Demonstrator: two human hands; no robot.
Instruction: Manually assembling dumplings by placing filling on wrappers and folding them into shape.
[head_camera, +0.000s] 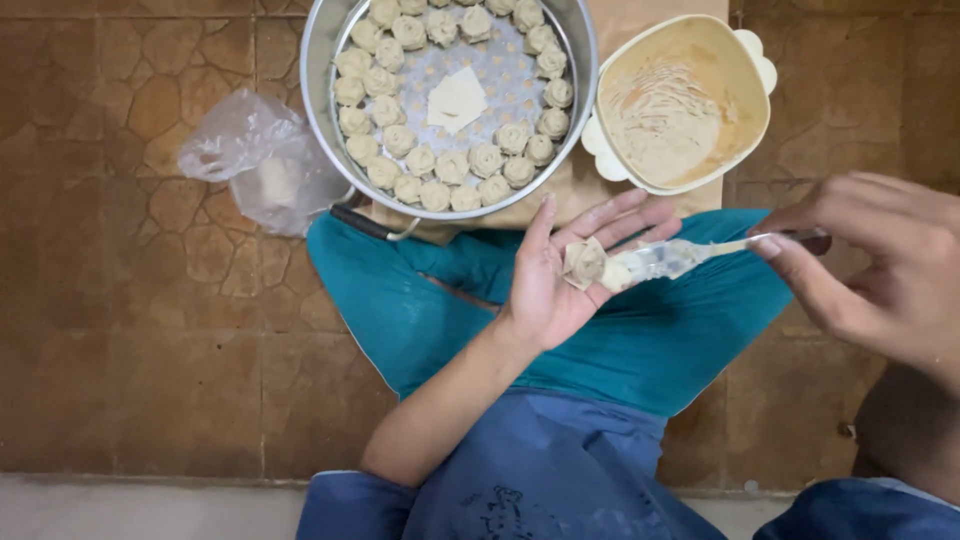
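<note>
My left hand (565, 270) lies palm up over my lap, and a small dumpling wrapper with filling (583, 263) rests on its fingers. My right hand (880, 265) pinches the handle of a spoon (690, 255). The spoon's smeared bowl touches the wrapper's right side. Above them stands a round metal steamer pan (322, 90) with several folded dumplings (452, 165) ringed around its perforated tray. A flat square wrapper (457, 98) lies in the tray's middle. To the right of the pan sits a cream bowl (745, 95) smeared with filling paste.
A crumpled clear plastic bag (258, 155) lies on the brown patterned tile floor (130, 300) left of the pan. My legs in teal cloth (400, 300) and blue fabric (560, 460) fill the lower centre. A brown board (640, 15) lies under pan and bowl.
</note>
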